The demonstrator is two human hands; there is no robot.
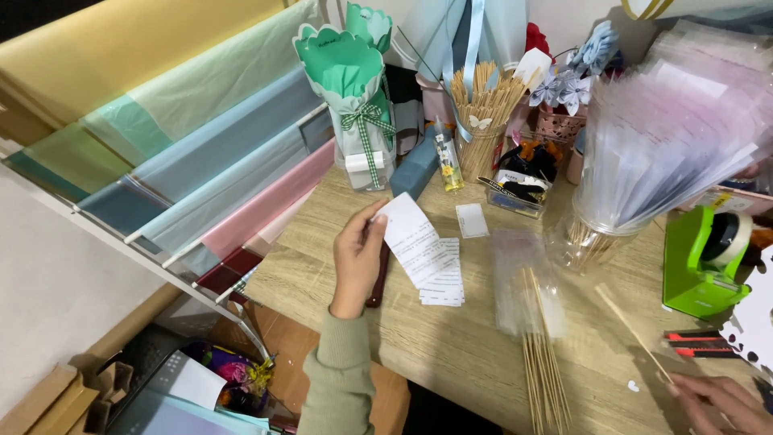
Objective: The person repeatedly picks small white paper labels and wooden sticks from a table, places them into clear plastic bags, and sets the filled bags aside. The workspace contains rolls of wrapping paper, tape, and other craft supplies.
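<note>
Your left hand (357,258) is up over the light wood-grain tabletop (451,346), thumb and fingertips pinching the near-left edge of a long white printed paper slip (411,238). The slip's long axis runs from far-left to near-right: top end sits by your thumb, and the lower end drops onto a small stack of similar white slips (445,282) lying flat on the table, just right of the hand. So the paper lies to the right of your fingers, angled away and down.

Your right hand (721,403) is at the near-right corner, resting low on the table, fingers loosely spread and holding nothing I can make out. Closest thing to it is a single thin wooden stick (632,330), lying diagonally w/ its near end almost at those fingertips. A bundle of wooden skewers (543,370) in a clear plastic sleeve lies btwn your two hands, long axis running near to far, closer to the left hand's stack than to the right hand.

A dark reddish handle (378,278) pokes out under your left palm; can't tell what tool it is. A small white blank card (471,220) lies farther off, and a bright green tape dispenser (700,262) stands at the right, far side of the right hand.
</note>
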